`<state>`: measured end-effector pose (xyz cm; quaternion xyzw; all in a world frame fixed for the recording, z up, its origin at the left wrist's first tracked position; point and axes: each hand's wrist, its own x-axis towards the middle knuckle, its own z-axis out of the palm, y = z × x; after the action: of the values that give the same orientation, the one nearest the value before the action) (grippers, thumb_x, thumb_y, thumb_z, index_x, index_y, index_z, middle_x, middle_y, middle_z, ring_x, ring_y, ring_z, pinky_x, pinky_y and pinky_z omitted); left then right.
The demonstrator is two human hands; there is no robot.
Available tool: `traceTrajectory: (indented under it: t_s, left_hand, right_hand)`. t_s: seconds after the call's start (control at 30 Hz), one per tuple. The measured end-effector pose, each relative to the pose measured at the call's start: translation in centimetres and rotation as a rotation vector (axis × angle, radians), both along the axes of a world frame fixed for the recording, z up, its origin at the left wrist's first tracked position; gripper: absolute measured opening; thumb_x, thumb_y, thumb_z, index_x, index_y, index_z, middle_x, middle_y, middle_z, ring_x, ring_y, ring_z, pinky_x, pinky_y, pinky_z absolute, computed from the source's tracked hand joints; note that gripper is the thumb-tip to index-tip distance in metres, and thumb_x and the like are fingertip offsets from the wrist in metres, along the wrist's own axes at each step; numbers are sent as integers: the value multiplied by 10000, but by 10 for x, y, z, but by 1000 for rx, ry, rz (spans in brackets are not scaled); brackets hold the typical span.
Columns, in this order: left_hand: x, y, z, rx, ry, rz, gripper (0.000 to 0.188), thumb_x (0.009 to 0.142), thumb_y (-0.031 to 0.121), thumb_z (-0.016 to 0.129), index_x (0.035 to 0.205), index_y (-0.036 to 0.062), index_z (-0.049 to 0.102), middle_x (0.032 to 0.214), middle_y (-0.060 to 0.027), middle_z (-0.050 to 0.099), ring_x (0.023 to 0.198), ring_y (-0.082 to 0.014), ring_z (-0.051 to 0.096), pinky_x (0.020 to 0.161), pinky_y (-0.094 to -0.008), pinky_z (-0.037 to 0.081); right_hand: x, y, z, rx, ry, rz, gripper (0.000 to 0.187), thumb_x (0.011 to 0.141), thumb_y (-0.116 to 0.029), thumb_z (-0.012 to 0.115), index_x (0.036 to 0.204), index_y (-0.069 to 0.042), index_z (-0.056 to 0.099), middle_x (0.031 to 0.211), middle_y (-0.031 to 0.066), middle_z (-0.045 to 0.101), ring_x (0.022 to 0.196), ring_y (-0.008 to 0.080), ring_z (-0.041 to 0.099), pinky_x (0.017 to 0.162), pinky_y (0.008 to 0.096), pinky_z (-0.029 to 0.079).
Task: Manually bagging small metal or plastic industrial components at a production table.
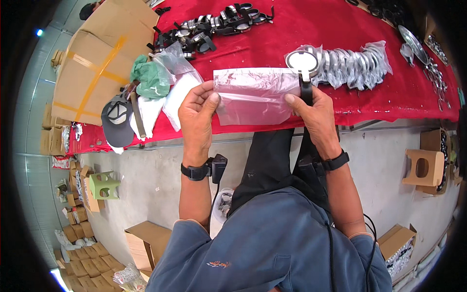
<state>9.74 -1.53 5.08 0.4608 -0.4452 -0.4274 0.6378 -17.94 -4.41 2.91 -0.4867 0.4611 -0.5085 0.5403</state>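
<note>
A clear plastic bag is stretched flat between my hands over the red table's near edge. My left hand pinches the bag's left edge between thumb and fingers. My right hand is closed, its thumb on the bag's right edge. That hand also holds a round mirror by its black lower part, the bright disc pointing away from me. The mirror is beside the bag, not inside it. Behind it, a row of bagged round pieces lies overlapping on the cloth.
Unbagged black and silver pieces lie heaped at the far left of the red cloth. A green plastic bag, a grey cap and a cardboard box are at the left. A green stool stands on the floor.
</note>
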Motion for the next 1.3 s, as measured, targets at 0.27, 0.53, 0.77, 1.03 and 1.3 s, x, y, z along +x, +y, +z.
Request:
traceTrajectory:
  t_s: [0.27, 0.53, 0.77, 1.03, 1.3]
  left_hand:
    - [-30, 22, -5, -89, -617, 493, 420, 932, 115, 859, 1288, -10, 674, 1059, -42, 705, 820, -77, 634, 740, -222, 514]
    - [-79, 21, -7, 191, -213, -127, 331, 852, 13, 892, 1119, -20, 700, 895, -41, 721, 805, -85, 689, 674, -235, 565]
    - [-46, 21, -35, 163, -264, -122, 194, 981, 133, 819, 1077, 6, 709, 838, -23, 711, 737, -74, 670, 618, -229, 541]
    - [-57, 23, -23, 89, -440, 8, 381, 1003, 322, 816, 1124, -10, 674, 953, -50, 702, 810, -84, 658, 704, -227, 531]
    - [-59, 19, -26, 134, -490, 24, 136, 1031, 117, 737, 1039, -12, 696, 831, -2, 694, 735, -41, 615, 627, -214, 493]
  right_hand:
    - [8, 6, 8, 22, 210, -31, 285, 879, -231, 919, 904, -19, 729, 770, -39, 658, 707, 50, 558, 624, 254, 451]
    - [35, 18, 10, 193, -170, 169, 261, 939, -217, 870, 993, -5, 728, 840, 8, 719, 777, 61, 642, 683, 270, 540]
    - [29, 14, -12, 102, -70, 5, 288, 955, -278, 856, 958, -22, 725, 819, -21, 667, 744, 54, 577, 647, 262, 474]
    - [46, 18, -8, -105, 184, -59, 297, 926, -244, 846, 896, 12, 699, 704, 45, 637, 669, 107, 551, 612, 344, 470]
    - [40, 21, -13, -103, 297, -128, 285, 897, -223, 839, 899, 20, 692, 681, 107, 631, 623, 168, 574, 605, 372, 480]
